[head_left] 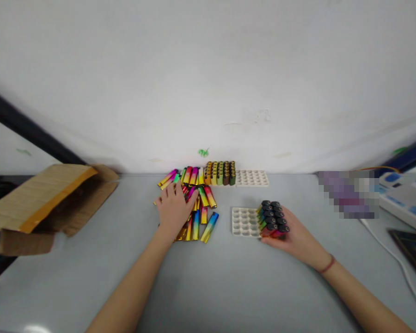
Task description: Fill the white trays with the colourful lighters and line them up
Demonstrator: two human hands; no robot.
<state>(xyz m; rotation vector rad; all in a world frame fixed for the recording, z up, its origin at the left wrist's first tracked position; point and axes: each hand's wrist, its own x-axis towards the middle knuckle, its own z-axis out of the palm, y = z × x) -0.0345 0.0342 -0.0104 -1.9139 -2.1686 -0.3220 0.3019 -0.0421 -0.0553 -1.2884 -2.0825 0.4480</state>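
Observation:
A pile of rainbow-coloured lighters [198, 203] lies in the middle of the grey table [208, 286]. My left hand [175, 208] rests flat on the pile with its fingers spread over the lighters. A white tray [243, 222] partly filled with upright, black-capped lighters [273, 218] stands to the right. My right hand [293, 236] cups the filled right end of that tray, fingers wrapped around it.
A second white tray [252, 178], part filled with upright lighters [221, 172], stands against the white wall. An open cardboard box [45, 203] sits at the left. White devices [402, 199], a cable [395, 259] and a dark tablet [414, 249] lie at the right.

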